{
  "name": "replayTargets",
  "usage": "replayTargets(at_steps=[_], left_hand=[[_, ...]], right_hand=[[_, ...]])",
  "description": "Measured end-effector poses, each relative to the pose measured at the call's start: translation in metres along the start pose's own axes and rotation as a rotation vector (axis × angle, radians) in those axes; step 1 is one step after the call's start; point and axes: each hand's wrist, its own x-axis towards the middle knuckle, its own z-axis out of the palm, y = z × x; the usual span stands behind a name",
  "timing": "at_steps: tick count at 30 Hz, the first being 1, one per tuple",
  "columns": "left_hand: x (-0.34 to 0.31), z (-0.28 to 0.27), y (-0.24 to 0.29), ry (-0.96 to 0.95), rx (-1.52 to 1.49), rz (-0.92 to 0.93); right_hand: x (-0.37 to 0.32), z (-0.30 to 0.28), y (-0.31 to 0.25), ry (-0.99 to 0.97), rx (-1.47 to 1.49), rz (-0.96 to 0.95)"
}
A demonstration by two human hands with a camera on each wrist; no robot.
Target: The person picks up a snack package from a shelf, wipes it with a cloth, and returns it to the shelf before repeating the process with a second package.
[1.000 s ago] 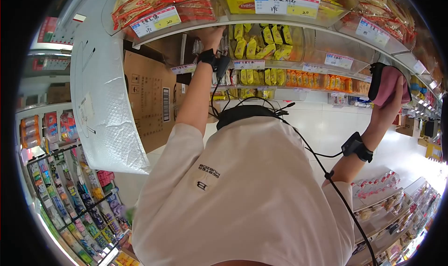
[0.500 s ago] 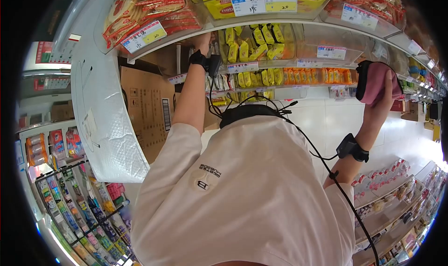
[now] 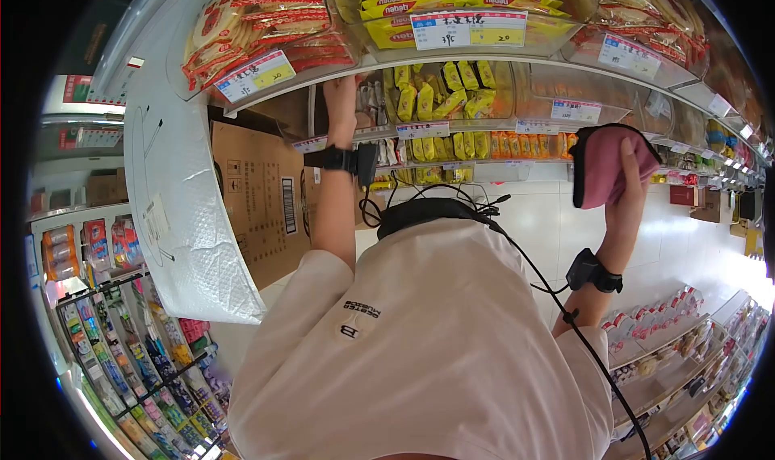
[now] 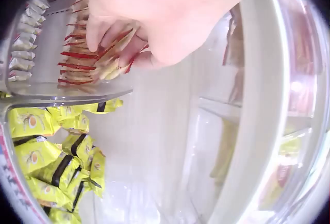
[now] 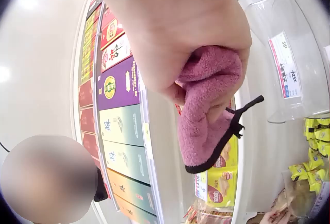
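Observation:
My left hand (image 4: 154, 18) reaches into a clear shelf bin. Its fingers curl down among a row of thin packets with red edges (image 4: 77, 64), and a tilted red-edged packet (image 4: 116, 48) sits between thumb and fingers. In the head view the left hand (image 3: 339, 109) is under the upper shelf's edge. My right hand (image 3: 634, 177) grips a pink cloth (image 3: 601, 165) with a black border, raised in front of the shelves on the right. In the right wrist view the pink cloth (image 5: 206, 121) hangs folded from the fingers.
Yellow packets (image 4: 46, 162) fill the bin beside the left hand. Above, the upper shelf carries yellow wafer packs (image 3: 412, 4) and price tags (image 3: 468, 31). A cardboard box (image 3: 250, 194) and a white-wrapped panel (image 3: 186, 210) stand at the left. Cables (image 3: 549, 282) run along the right arm.
My right hand has brought the pink cloth leftward and nearer the body. The left forearm has drawn back somewhat, its hand still in the bin area. The head view has shifted slightly.

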Motion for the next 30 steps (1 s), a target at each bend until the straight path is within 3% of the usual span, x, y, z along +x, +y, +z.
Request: replayTargets(at_steps=[4,6,10,13,15,17,20,24,27,28,30], left_hand=[[-0.032,-0.027,0.015,-0.044,-0.245,-0.118],[-0.058,-0.016,0.034,-0.026,-0.324,-0.155],[-0.079,-0.012,0.053,0.015,-0.329,-0.165],[-0.090,-0.017,0.067,0.025,-0.305,-0.120],[-0.101,-0.014,0.083,-0.067,-0.319,-0.166],[-0.115,-0.009,0.090,-0.153,-0.257,-0.194],[-0.129,0.003,0.094,-0.274,-0.100,-0.173],[-0.133,-0.002,0.099,-0.349,-0.039,-0.096],[-0.138,-0.011,0.105,-0.315,-0.033,-0.099],[-0.141,-0.009,0.105,-0.306,-0.082,-0.059],[-0.142,-0.010,0.102,-0.319,-0.190,0.029]], right_hand=[[-0.009,0.045,0.005,-0.133,-0.105,0.229],[-0.009,0.065,0.014,-0.242,-0.363,0.248],[0.000,0.099,0.043,-0.580,-0.550,0.270],[-0.002,0.128,0.061,-0.565,-0.363,0.083],[-0.001,0.143,0.074,-0.556,-0.331,0.002],[-0.001,0.157,0.080,-0.595,-0.338,-0.057],[-0.005,0.179,0.084,-0.774,-0.445,0.021],[-0.018,0.205,0.106,-0.837,-0.271,-0.162],[-0.025,0.213,0.094,-0.858,-0.180,0.186],[-0.022,0.213,0.103,-0.891,-0.229,0.097],[-0.026,0.220,0.104,-0.884,-0.233,0.099]])
